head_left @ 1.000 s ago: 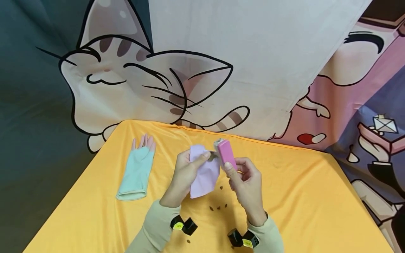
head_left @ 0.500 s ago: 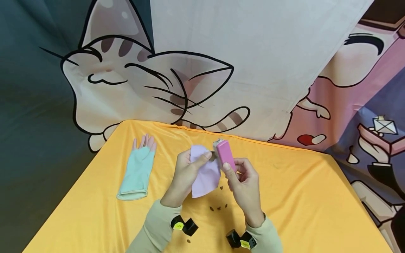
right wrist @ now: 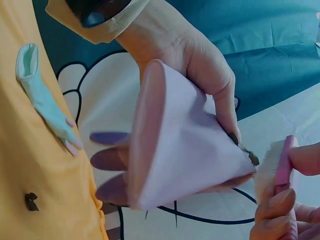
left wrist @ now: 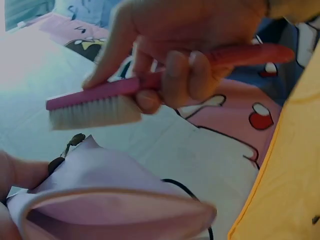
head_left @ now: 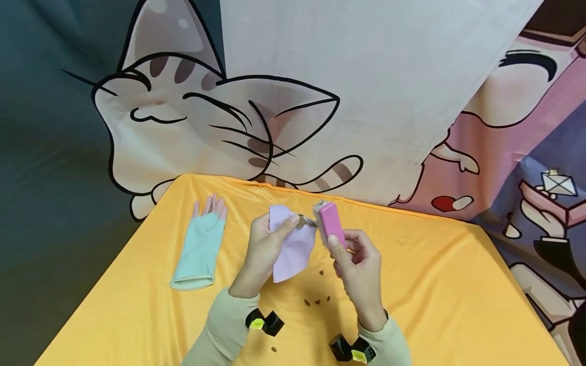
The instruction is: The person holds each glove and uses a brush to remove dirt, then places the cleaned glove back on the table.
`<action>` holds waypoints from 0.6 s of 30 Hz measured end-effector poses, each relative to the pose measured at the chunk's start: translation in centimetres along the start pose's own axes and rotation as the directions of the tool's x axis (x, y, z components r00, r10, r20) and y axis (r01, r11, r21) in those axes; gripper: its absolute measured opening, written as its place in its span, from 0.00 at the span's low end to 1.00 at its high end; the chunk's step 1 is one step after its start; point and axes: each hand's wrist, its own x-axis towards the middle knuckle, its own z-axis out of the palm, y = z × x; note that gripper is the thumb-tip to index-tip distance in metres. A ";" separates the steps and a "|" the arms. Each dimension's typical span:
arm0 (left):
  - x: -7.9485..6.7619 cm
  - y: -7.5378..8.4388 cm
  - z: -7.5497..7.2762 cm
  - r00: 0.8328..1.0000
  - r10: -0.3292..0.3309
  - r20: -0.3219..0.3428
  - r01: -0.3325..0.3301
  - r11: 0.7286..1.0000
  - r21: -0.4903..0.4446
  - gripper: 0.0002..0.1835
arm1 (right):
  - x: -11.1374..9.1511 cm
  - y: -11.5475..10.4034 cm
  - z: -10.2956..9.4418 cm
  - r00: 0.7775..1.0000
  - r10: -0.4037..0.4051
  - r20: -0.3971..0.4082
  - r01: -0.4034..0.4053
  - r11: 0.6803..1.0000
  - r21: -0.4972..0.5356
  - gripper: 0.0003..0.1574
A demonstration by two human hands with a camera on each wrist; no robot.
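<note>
My left hand (head_left: 263,249) holds up a soft pale purple pouch (head_left: 295,254) that narrows from an open mouth to a tip. Its thumb presses on the pouch beside a thin, dark brown piece (left wrist: 76,139) lying at the tip. In my right hand (head_left: 362,272) is a pink brush (head_left: 331,222), gripped near its head, with the handle running back through the fingers. The brush's pale bristles (right wrist: 267,167) face the pouch tip, close to the brown piece. Both hands are raised over the table, and the pouch hides part of the left fingers.
A mint rubber glove (head_left: 198,251) with pink fingertips lies at the left of the yellow cloth-covered table (head_left: 439,284). Several small brown bits (head_left: 307,303) are scattered in front, below the hands. A cartoon cat backdrop (head_left: 192,132) hangs behind the table.
My left hand with the pouch has shifted slightly left, apart from the brush, showing more of the brown piece. The right hand with the brush has moved only a little to the right.
</note>
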 end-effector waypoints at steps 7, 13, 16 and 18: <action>-0.1 -0.3 0.3 0.996 0.071 0.048 -0.077 0.987 0.139 0.07 | -0.2 0.0 0.2 0.994 -0.108 0.000 0.108 0.994 0.029 0.10; -0.2 0.3 0.2 0.996 0.091 -0.013 -0.089 0.991 0.096 0.10 | -0.2 0.2 0.7 0.999 -0.009 0.034 0.011 0.998 -0.057 0.10; -0.1 0.8 -0.3 0.989 0.105 -0.106 -0.101 0.994 0.043 0.10 | -0.3 -0.6 1.0 0.997 0.065 0.039 -0.061 0.993 -0.103 0.10; 0.0 1.0 -0.5 0.985 0.095 -0.144 -0.095 0.995 0.012 0.11 | -0.4 -1.2 1.1 0.995 0.090 0.037 -0.084 0.988 -0.130 0.10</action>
